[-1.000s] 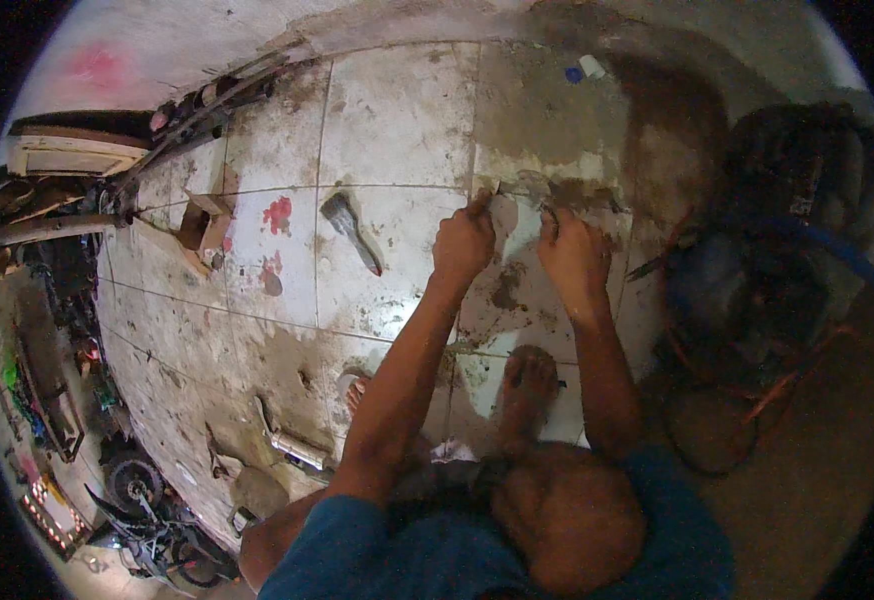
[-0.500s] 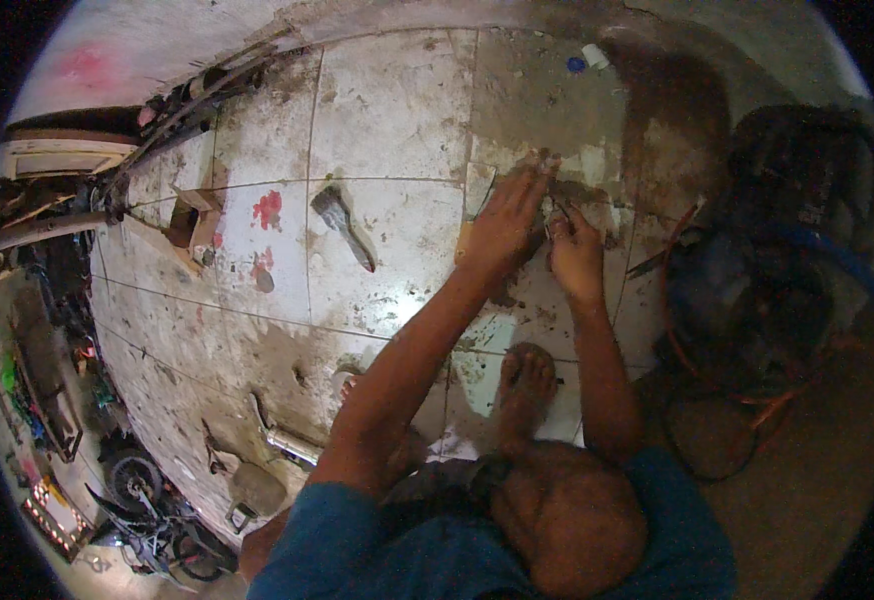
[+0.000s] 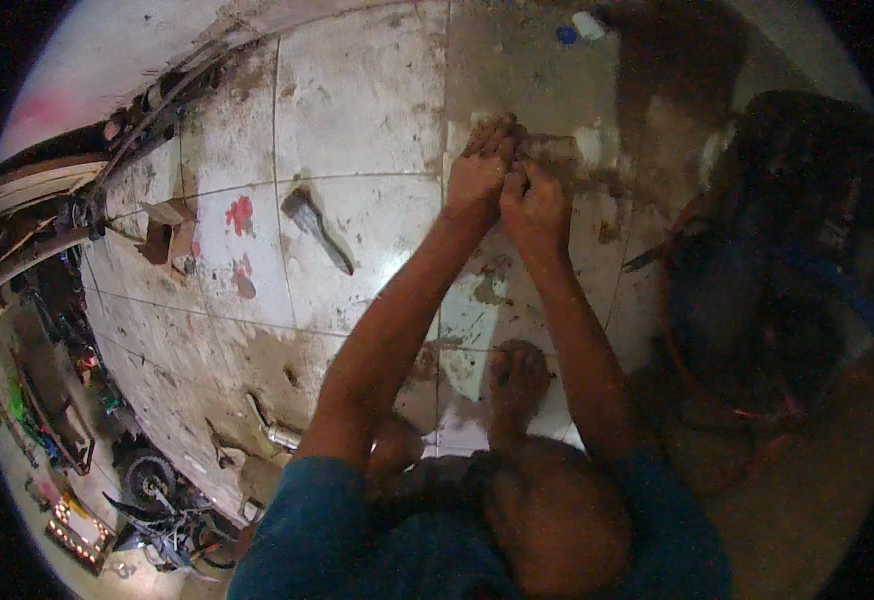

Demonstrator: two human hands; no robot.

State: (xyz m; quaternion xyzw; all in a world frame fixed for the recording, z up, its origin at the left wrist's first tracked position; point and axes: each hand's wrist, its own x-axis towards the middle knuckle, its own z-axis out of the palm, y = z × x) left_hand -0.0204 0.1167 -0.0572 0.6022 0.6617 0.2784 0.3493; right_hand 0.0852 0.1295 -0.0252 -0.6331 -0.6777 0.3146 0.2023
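Observation:
My left hand [image 3: 479, 172] is low over the dirty tiled floor [image 3: 367, 110], straight ahead of me, its fingers curled together. Pressed close against it is my right hand [image 3: 537, 203], closed with thumb and forefinger forward. Whatever lies between the two hands is too small and dark to name. Left of them a flat paint brush [image 3: 318, 230] with a grey head rests on a tile, touched by neither hand. My bare foot [image 3: 519, 368] stands on the floor nearer to me.
A bottle cap [image 3: 566, 35] and a small white container [image 3: 589, 26] sit at the far side. Dark bulky gear with an orange cord [image 3: 669, 290] is on the right. Cardboard [image 3: 169, 232] lies left, a metal pipe [image 3: 279, 436] nearer, a motorbike [image 3: 162, 510] lower left.
Both hands have shifted left and slightly farther away, and are now closer together. The left fingers have curled in. A thin dark tool seen at my right hand earlier is now hidden.

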